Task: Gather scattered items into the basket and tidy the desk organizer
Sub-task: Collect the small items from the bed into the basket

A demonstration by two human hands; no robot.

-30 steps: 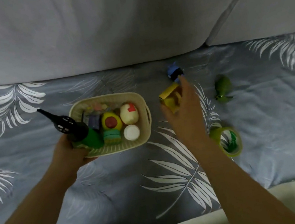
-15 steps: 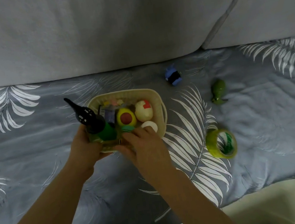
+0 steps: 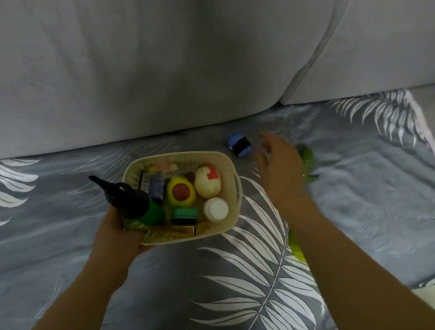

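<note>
The cream basket (image 3: 228,169) is gripped at its near-left corner by the left hand (image 3: 117,235), apparently to steady it for loading. The right hand (image 3: 281,167), loose-fingered and holding nothing, is stretched toward the small blue toy (image 3: 240,145) lying just beyond it on the leaf-patterned cover (image 3: 58,271); a green item (image 3: 307,156) is half hidden behind it.

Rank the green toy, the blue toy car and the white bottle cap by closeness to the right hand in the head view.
From the right hand:
1. Green toy, partly hidden just behind it.
2. Blue toy car, up-left.
3. White bottle cap, inside the basket, left.
</note>
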